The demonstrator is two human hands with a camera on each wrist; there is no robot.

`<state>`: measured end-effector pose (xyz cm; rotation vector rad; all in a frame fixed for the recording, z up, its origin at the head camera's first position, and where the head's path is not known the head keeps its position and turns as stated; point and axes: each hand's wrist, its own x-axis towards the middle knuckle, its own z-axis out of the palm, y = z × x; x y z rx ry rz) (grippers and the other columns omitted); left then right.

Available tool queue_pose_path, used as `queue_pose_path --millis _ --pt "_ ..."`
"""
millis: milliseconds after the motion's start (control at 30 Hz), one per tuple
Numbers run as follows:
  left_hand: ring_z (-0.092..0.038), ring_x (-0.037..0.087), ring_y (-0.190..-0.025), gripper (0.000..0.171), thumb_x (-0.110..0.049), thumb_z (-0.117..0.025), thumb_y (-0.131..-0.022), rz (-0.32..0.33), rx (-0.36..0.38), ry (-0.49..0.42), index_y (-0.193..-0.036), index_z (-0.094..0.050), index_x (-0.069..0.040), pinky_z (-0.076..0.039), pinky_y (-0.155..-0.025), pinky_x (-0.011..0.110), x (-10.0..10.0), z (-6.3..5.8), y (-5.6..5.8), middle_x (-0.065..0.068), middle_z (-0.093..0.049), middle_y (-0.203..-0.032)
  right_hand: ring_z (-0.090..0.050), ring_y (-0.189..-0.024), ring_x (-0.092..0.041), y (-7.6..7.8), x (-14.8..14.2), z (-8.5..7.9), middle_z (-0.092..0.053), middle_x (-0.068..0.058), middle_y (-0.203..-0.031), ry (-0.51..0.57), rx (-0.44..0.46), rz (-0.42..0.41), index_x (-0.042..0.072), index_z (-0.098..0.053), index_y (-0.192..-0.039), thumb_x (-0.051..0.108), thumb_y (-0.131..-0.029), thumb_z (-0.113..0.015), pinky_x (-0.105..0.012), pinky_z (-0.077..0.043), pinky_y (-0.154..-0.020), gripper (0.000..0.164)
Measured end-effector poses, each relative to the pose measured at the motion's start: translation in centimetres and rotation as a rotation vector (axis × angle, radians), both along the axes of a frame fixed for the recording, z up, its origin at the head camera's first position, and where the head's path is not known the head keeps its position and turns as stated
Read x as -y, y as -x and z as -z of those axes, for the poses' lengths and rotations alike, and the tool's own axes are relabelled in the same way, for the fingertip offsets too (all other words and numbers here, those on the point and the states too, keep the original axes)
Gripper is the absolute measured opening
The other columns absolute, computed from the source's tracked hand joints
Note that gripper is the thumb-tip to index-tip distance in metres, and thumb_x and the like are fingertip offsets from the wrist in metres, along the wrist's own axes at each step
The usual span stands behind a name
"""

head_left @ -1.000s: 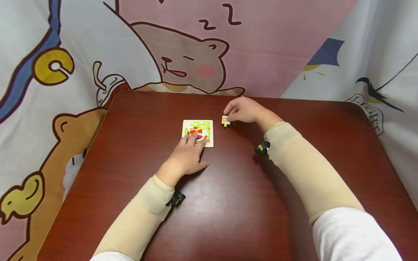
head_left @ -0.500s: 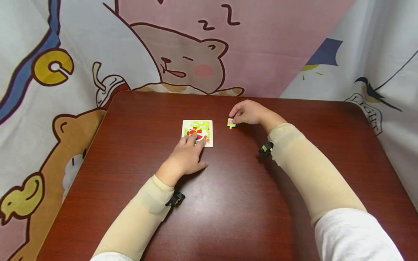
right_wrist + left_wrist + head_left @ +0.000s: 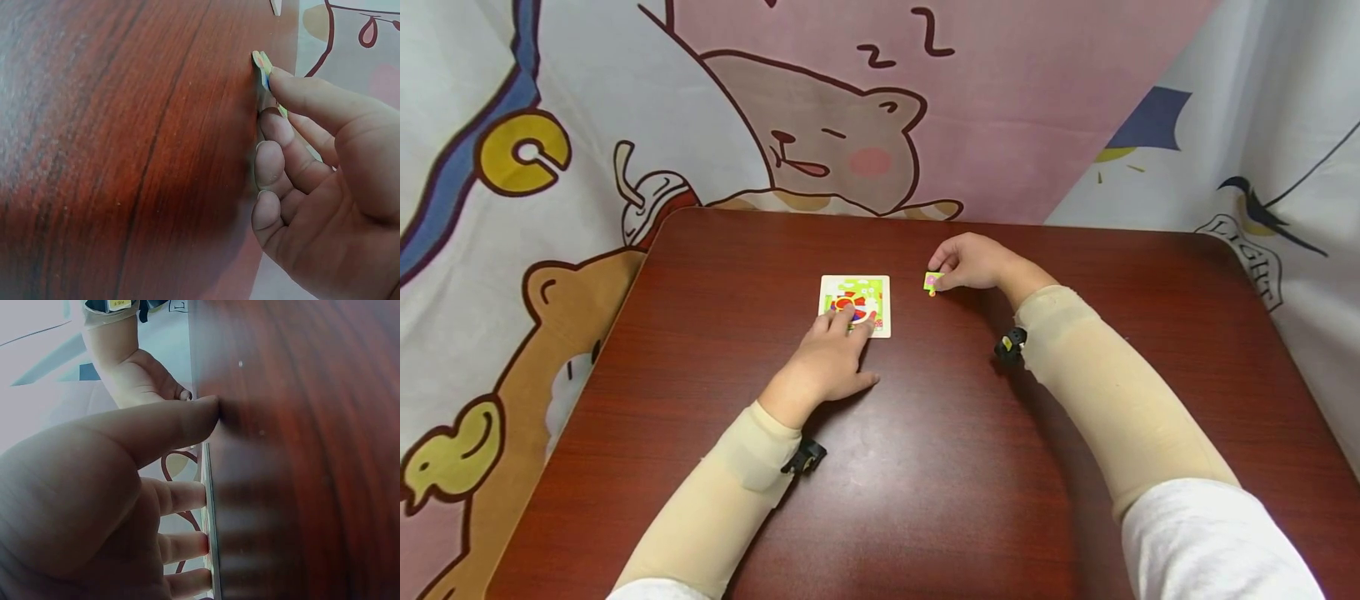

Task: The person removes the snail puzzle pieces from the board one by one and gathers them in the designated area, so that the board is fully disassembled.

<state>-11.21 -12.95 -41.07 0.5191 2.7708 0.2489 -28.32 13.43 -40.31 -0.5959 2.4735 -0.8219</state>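
A square jigsaw puzzle board with a pale frame and a green, red and blue picture lies toward the back of the table. Across its near part rests my left hand, fingers extended onto the picture and thumb spread out to the right over the table. My right hand, to the right of the board, pinches a small green puzzle piece with a pink mark and a rounded tab. In the right wrist view the piece shows edge-on by the thumb, close to the tabletop. My left fingers cover part of the picture.
The dark red-brown wooden table reaches back to a cartoon-printed cloth. A black wrist camera sits on each wrist, the left one near the tabletop.
My right hand has moved a little to the right and toward me with the puzzle piece, away from the board. The left hand and the board have stayed in place.
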Motion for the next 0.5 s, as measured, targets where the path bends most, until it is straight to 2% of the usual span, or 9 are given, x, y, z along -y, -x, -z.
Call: queue_pose_path --millis 167,500 --pt "-0.027 0.05 -0.153 0.082 -0.048 -0.075 -0.097 -0.005 -0.005 -0.012 -0.162 -0.045 -0.009 -0.025 -0.126 0.055 0.1 -0.1 -0.1 0.025 -0.028 -0.169 -0.06 -0.087 -0.019 0.1 0.2 0.1 -0.071 -0.007 -0.095 -0.015 -0.025 0.001 0.0 -0.074 -0.113 0.01 -0.091 -0.084 -0.032 -0.047 -0.078 0.026" --pt "-0.025 0.048 -0.155 0.084 -0.051 -0.073 -0.098 -0.011 0.021 0.002 -0.165 -0.041 -0.011 -0.025 -0.126 0.054 0.0 -0.1 0.0 0.022 -0.025 -0.171 -0.064 -0.09 -0.023 0.0 1.5 0.6 -0.072 -0.006 -0.093 -0.041 -0.151 0.017 0.006 -0.076 -0.107 0.02 -0.091 -0.083 -0.039 -0.049 -0.085 0.023"
